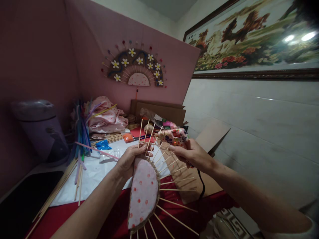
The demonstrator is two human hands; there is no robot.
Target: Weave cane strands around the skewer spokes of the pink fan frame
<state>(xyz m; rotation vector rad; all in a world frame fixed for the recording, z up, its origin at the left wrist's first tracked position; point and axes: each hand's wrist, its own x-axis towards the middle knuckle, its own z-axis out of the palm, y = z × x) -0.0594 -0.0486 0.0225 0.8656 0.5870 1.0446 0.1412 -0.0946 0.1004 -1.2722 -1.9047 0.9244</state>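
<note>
A half-round piece (144,192) covered in pink spotted cloth has a twine edge and thin wooden sticks (178,190) fanning out from it. My left hand (132,157) is closed on its upper end, fingers around the lowest part of the top sticks. A flower-patterned glue gun (174,136) is in my right hand (193,153), its tip pointing left at the sticks. Twine (149,143) crosses the upper sticks between my hands. A black cord (202,186) hangs below my right hand.
Behind are pipe cleaners (81,132), pink cloth (107,116), a blue packet (103,144), an orange packet (128,137) and a twine ball (148,128). Cardboard (206,182) lies under my right hand. A finished flowered fan (138,63) hangs on the pink board. Loose sticks (54,192) lie left.
</note>
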